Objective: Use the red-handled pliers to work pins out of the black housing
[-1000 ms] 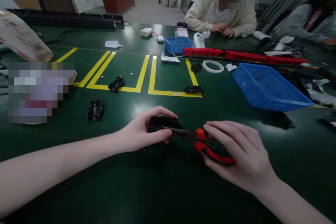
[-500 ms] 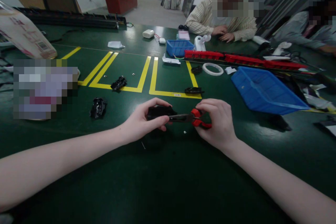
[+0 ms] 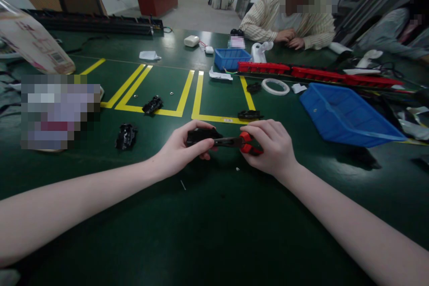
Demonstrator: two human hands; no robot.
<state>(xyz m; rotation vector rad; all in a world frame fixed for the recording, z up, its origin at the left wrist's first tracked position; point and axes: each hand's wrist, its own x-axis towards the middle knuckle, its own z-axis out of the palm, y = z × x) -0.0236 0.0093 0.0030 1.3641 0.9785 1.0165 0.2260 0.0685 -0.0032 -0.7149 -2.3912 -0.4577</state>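
The left hand (image 3: 182,154) is clamped around a small black part (image 3: 199,135) low over the tabletop (image 3: 214,223). The right hand (image 3: 273,149) grips red-handled pliers (image 3: 231,142). These lie crosswise, nose pointing left into the part, and the hands are close together.

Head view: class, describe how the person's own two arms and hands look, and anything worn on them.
Both are bare. The left hand and right hand wear no gloves, and no ring shows. The left forearm and right forearm carry no sleeve, watch or bracelet up to the frame's edges.
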